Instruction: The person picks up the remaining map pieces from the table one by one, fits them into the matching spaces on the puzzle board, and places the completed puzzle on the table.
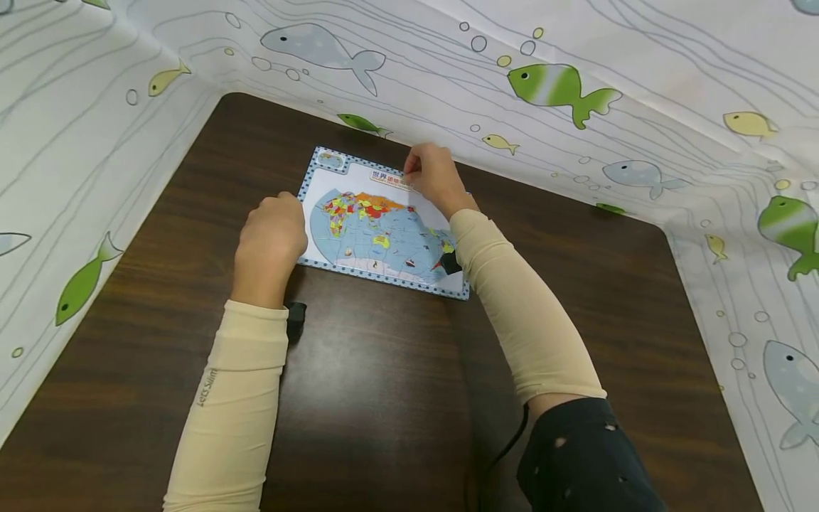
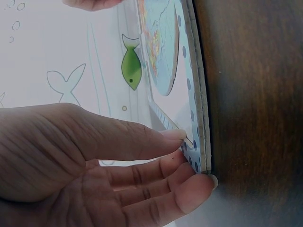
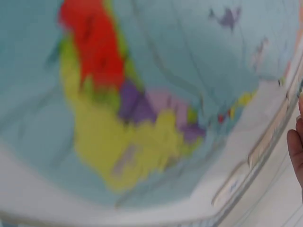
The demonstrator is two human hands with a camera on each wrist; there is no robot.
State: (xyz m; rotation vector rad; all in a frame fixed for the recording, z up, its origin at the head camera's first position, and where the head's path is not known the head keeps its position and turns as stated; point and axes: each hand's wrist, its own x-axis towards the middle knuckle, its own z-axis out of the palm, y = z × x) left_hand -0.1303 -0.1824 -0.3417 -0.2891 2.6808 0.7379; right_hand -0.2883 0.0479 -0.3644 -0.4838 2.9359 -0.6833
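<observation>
A world map puzzle board (image 1: 384, 276) with a blue dotted border lies on the table. My left hand (image 1: 271, 235) holds its left edge. In the left wrist view, the thumb (image 2: 173, 135) lies over the border near a corner, with fingers below it at the board's edge. Over the far edge, the bent fingers of my right hand (image 1: 436, 178) are at the title strip (image 1: 386, 177). Whether they pinch anything is hidden. The right wrist view shows the map (image 3: 142, 142) close up and blurred, with only fingertips (image 3: 296, 151) at the right border.
The dark wooden table (image 1: 377, 384) is bounded at the back and sides by a white fish-print sheet (image 1: 422, 64). Small black devices (image 1: 296, 321) sit at both wrists. A black cable (image 1: 508, 444) hangs beside the right sleeve.
</observation>
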